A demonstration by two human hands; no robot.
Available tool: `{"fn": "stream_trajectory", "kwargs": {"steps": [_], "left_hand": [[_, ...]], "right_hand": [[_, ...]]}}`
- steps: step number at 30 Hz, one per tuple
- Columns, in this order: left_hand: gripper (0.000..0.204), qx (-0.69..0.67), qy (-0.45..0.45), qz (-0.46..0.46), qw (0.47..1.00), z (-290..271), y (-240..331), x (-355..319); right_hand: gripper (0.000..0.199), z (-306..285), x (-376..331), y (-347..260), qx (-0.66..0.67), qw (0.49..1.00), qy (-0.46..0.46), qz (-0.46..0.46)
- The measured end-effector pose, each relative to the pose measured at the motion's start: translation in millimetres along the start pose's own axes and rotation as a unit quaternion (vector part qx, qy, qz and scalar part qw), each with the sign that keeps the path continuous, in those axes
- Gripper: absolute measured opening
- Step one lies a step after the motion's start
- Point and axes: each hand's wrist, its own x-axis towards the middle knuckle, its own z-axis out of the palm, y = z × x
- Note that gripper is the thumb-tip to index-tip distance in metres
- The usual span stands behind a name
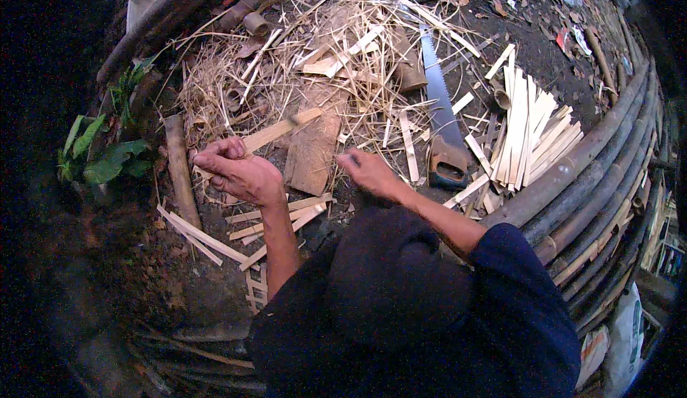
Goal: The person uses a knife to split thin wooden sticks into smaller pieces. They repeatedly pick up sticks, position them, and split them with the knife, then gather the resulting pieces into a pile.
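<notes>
Pale bamboo shows in the flat strip (278,131) that our left hand (247,174) holds above the ground, out ahead of us and left of the middle of the view. The thumb and curled fingers close on the strip near its left end, probably so that most of its length stays free. Our right hand (372,175) is partly curled beside the wooden block (311,163); we cannot tell whether it holds anything, since the fingertips are hard to make out. The block probably lies between our hands to serve as a work surface. The handsaw (444,115) lies to the right with its handle toward us and its blade pointing away, which we judge keeps it easy to grasp. Farther right, a fanned pile of pale strips (528,133) lies beside the bamboo poles (569,187), seemingly kept apart from the tangled shavings (215,104) ahead. The held strip's long axis slants from lower left to upper right, its free end pointing rightward and away from us, over the block's far part; near that end sits a dark, blurred spot we cannot identify.
</notes>
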Motion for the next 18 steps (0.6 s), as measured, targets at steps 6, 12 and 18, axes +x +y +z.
{"fn": "stream_trajectory", "kwargs": {"steps": [6, 12, 18], "left_hand": [[0.026, 0.148, -0.146, 0.167, 0.964, 4, -66, -2], [0.03, 0.317, -0.233, -0.019, 0.919, -43, -87, 24], [0.021, 0.303, -0.286, -0.158, 0.895, -90, -26, 29]], "right_hand": [[0.058, -25, 17, 50, -0.089, 0.994, 0.048, 0.039], [0.056, -48, -19, 14, -0.035, 0.995, 0.088, -0.026], [0.033, -84, -28, -41, -0.156, 0.96, 0.156, -0.171]]}}
